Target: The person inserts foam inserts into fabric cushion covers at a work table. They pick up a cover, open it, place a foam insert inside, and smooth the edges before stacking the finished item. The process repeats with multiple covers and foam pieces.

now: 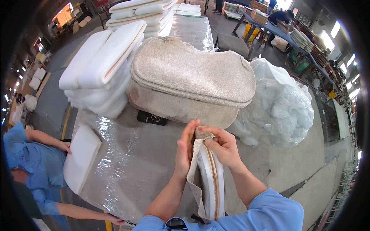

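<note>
A beige fabric cover [195,186] stands on edge in front of me, partly around a layered white foam pad [210,184] with a tan layer down its middle. My left hand [185,150] lies along the left side of the cover's far end, fingers stretched out and the palm turned inward. At the same end, my right hand [224,145] pinches the cover's edge between thumb and fingers. Just beyond both hands rests a large beige fabric cushion [189,81], curved and seamed around its side. The near end of the pad reaches toward my body.
The table [127,154] is wrapped in shiny plastic film. White folded padding [96,57] is stacked at far left; a clear plastic bag [277,104] bulges at right. A black box [152,118] lies by the cushion. At left, a blue-sleeved person touches a white pad [81,158].
</note>
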`<action>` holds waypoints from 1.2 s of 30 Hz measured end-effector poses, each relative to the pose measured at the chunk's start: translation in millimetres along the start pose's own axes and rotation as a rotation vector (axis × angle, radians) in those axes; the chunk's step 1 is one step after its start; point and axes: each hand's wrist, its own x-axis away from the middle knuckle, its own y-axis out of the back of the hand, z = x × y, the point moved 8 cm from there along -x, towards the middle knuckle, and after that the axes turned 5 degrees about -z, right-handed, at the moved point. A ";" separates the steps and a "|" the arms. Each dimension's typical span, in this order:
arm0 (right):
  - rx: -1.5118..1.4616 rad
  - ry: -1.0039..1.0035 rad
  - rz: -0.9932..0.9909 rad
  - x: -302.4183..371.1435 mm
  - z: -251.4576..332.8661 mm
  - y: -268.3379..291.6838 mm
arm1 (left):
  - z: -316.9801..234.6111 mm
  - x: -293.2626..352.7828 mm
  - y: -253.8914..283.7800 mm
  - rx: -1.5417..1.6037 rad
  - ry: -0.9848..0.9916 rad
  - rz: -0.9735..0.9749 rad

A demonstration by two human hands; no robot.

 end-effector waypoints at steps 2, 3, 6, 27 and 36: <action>0.037 0.097 -0.048 -4.2 -6.1 6.1 | -5.9 10.7 -6.4 -0.195 -0.062 0.113; 0.053 0.139 -0.067 -5.2 -7.2 4.9 | -9.3 15.6 -9.7 -0.294 -0.092 0.161; 0.059 0.211 -0.151 -3.1 -10.0 4.5 | -5.3 19.8 -4.7 -0.734 -0.074 -0.017; 0.510 0.181 0.409 -36.2 13.1 -9.5 | -41.8 14.4 -6.6 -1.034 -0.315 -0.206; 0.451 0.401 -0.027 39.3 59.7 -5.7 | 144.5 94.8 119.2 0.115 0.663 -0.340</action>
